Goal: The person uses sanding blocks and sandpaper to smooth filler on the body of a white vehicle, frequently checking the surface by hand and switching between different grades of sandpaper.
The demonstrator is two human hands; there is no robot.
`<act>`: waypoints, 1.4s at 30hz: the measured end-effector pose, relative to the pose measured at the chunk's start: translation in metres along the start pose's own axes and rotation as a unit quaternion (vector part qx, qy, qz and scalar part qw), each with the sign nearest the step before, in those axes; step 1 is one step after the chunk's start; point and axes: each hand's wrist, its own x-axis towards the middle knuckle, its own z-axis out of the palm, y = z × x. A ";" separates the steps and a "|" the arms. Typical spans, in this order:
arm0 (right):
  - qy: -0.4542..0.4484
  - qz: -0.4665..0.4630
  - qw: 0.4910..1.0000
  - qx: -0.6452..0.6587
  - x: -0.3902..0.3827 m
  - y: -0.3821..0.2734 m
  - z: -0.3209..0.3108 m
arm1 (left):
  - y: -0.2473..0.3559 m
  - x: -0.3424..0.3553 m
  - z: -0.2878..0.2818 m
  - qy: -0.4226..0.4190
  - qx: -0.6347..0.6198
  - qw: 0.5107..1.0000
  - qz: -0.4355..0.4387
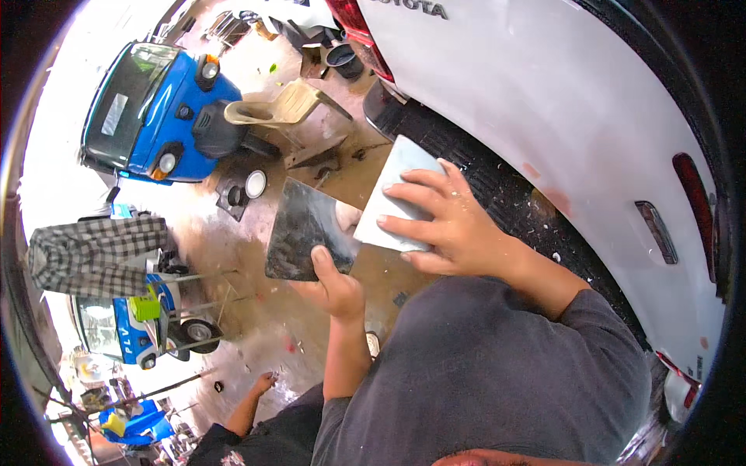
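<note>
Over brown-stained floor (385, 286) (blue glass-fronted vehicle (185, 87) beyond), the left hand (339, 295) grips a dark square plate (301, 225), the right hand (460, 227) a white rectangular slab (396, 207).

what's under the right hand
A white plate, its top corner and left edge in view. The part beneath the right hand is covered, and the plate's underside can't be seen.

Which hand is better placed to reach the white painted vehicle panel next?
Probably the right hand: it is nearer the white painted vehicle panel, with a flat white four-sided piece in its grip. The left hand is farther away, holding a dark, smeared, four-sided plate.
</note>
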 end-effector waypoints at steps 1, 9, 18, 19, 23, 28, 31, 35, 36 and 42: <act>-0.026 -0.008 1.000 0.007 0.004 0.004 0.005 | -0.002 0.005 0.002 0.000 0.008 1.000 -0.006; -0.026 0.214 0.836 0.504 -0.028 0.040 0.037 | -0.015 0.068 0.022 0.103 0.063 0.992 0.041; 0.348 0.161 0.445 0.809 -0.076 -0.005 0.078 | -0.109 0.109 0.027 -0.271 -0.177 0.909 -0.261; 0.380 0.147 0.451 0.794 -0.079 -0.015 0.084 | -0.126 0.113 0.029 -0.313 -0.180 0.879 -0.311; 0.574 0.156 0.386 0.705 -0.091 -0.065 0.115 | -0.178 0.097 0.021 -0.456 -0.120 0.755 -0.455; 0.683 0.105 0.369 0.622 -0.118 -0.116 0.151 | -0.236 0.051 0.009 -0.572 -0.072 0.593 -0.562; 0.710 0.080 0.376 0.590 -0.138 -0.145 0.161 | -0.269 0.014 -0.004 -0.581 -0.005 0.526 -0.621; 0.759 0.099 0.383 0.517 -0.171 -0.169 0.176 | -0.322 -0.029 -0.031 -0.636 0.123 0.393 -0.653; 0.779 0.112 0.383 0.483 -0.184 -0.170 0.179 | -0.335 -0.043 -0.044 -0.632 0.133 0.394 -0.654; 0.802 0.276 0.408 0.337 -0.270 -0.127 0.196 | -0.424 -0.112 -0.128 -0.543 0.247 0.250 -0.763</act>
